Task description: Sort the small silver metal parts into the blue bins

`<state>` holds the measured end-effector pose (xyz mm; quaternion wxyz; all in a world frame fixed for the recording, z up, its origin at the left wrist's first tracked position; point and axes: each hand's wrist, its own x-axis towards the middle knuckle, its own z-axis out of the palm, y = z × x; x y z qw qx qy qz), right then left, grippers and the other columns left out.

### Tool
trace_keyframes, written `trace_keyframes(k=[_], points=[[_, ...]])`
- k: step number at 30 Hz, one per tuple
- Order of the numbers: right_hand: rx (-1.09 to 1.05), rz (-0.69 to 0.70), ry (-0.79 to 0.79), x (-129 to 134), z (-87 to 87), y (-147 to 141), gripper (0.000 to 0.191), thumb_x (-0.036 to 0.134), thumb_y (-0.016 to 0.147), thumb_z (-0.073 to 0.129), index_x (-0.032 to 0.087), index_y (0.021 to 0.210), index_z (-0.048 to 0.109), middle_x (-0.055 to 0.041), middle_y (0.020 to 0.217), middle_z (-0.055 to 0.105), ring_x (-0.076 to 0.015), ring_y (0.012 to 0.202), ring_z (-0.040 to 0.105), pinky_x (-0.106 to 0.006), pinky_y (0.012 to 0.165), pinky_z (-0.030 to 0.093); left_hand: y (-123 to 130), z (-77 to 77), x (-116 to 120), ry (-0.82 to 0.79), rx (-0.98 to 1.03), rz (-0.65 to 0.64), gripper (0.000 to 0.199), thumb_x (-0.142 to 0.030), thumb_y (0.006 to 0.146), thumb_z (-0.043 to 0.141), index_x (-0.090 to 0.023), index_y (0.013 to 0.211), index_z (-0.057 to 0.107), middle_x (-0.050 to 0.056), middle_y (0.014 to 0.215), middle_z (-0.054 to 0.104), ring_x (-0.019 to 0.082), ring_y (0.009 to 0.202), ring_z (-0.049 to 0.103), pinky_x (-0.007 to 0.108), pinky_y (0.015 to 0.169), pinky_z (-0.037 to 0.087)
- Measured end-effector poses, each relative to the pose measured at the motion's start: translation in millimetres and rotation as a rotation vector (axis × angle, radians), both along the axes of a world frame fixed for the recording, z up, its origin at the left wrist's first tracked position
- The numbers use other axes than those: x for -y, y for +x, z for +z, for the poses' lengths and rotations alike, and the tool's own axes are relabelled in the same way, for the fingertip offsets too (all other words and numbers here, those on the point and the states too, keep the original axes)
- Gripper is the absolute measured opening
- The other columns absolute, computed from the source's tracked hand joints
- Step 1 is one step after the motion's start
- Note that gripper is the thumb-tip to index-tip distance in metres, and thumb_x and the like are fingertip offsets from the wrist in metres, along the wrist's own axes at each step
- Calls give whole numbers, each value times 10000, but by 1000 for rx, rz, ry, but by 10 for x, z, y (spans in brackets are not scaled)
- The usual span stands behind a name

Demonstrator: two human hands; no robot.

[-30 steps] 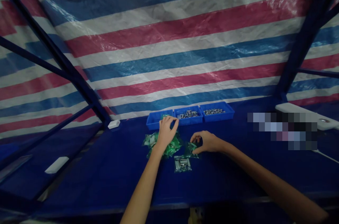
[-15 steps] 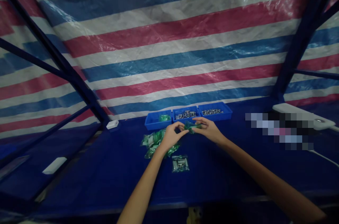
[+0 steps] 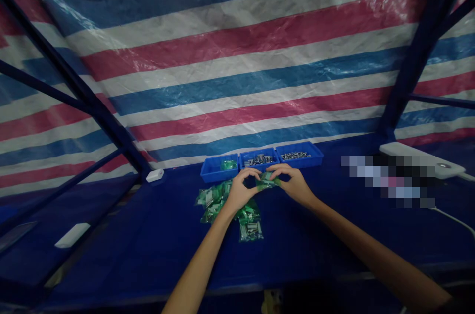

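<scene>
A small green-tinted clear plastic bag (image 3: 267, 181) is stretched between my two hands above the table, in front of the blue trays. My left hand (image 3: 242, 191) pinches its left edge between thumb and fingers. At the opposite edge, my right hand (image 3: 295, 184) grips it the same way. Whatever lies inside this bag is hard to make out. Beside and partly behind my left hand is a pile of similar green bags (image 3: 212, 200) with metal pieces in them. One bag of silvery cylindrical parts (image 3: 251, 231) lies at the pile's near end.
Three blue trays stand in a row: the left tray (image 3: 210, 171) has green bags, the middle tray (image 3: 243, 164) and right tray (image 3: 315, 159) hold small metal parts. A white box (image 3: 155, 175) sits left; a white device (image 3: 449, 170) with a cable is right. Blue frame posts flank the table.
The bag between my hands is now spread flatter. More green bag shows below my left hand, close against the front bag that earlier lay apart. The view has shifted slightly.
</scene>
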<state>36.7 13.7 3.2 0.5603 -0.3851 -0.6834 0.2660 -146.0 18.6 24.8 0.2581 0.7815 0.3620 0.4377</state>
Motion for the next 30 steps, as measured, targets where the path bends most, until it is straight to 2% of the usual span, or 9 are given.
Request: trace_keyframes(k=[2, 5, 10, 12, 14, 18, 23, 27, 30], points=[[-23, -24, -63, 8, 1, -24, 184, 330, 713, 646, 221, 859, 672, -40, 913, 686, -209, 905, 623, -396, 880, 458, -9, -10, -29, -22, 19, 64, 206, -363, 691, 657, -177, 721, 574, 45, 859, 643, 180, 848, 579, 315, 805, 431], [-51, 4, -171, 3, -25, -59, 392, 360, 726, 629, 196, 1079, 593, -33, 830, 697, -191, 816, 649, -368, 823, 494, -98, -26, -151, -43, 103, 245, 252, -417, 709, 618, -172, 723, 558, -2, 691, 596, 137, 701, 570, 252, 682, 444], [-26, 37, -213, -6, -61, -87, 341, 355, 749, 596, 185, 1045, 591, -35, 804, 704, -192, 812, 657, -354, 803, 498, -548, 26, -463, 31, 371, 684, 367, -447, 695, 608, -154, 910, 555, 11, 704, 621, 146, 704, 605, 240, 670, 453], [-28, 66, -222, 6, -50, -99, 332, 367, 752, 591, 179, 1025, 592, -39, 787, 704, -195, 795, 661, -352, 792, 500, -776, 64, -563, 42, 343, 833, 381, -442, 691, 606, -145, 926, 567, 50, 758, 651, 176, 750, 625, 265, 704, 459], [-30, 105, -221, 27, -29, -113, 323, 376, 761, 580, 174, 1013, 593, -42, 770, 704, -198, 784, 665, -347, 779, 500, -968, 100, -637, 50, 223, 915, 342, -424, 717, 577, -154, 927, 580, 71, 797, 670, 199, 781, 636, 292, 729, 458], [-5, 156, -221, 65, -3, -137, 287, 369, 777, 558, 170, 980, 597, -47, 765, 704, -196, 773, 666, -326, 737, 497, -1142, 144, -732, 87, -152, 1003, 286, -389, 773, 529, -203, 986, 572, 62, 840, 685, 218, 840, 632, 328, 769, 424], [35, 169, -228, 59, -22, -138, 268, 371, 785, 546, 168, 947, 612, -48, 752, 704, -188, 743, 662, -308, 686, 483, -1091, 110, -823, 84, -605, 996, 286, -310, 794, 496, -200, 1051, 558, 85, 826, 677, 280, 933, 582, 410, 847, 339], [52, 170, -233, 33, -55, -132, 258, 353, 788, 537, 168, 949, 616, -44, 744, 704, -180, 711, 656, -293, 650, 474, -1033, 49, -854, 166, -749, 1014, 334, -285, 818, 439, -167, 1113, 543, 138, 1020, 641, 312, 1029, 513, 441, 862, 325], [88, 162, -206, 30, -83, -143, 220, 302, 774, 548, 175, 932, 634, -38, 756, 703, -170, 709, 648, -278, 634, 462, -1011, 10, -845, 249, -805, 949, 326, -310, 861, 369, -172, 1068, 580, 140, 1091, 619, 301, 1062, 494, 463, 904, 303]])
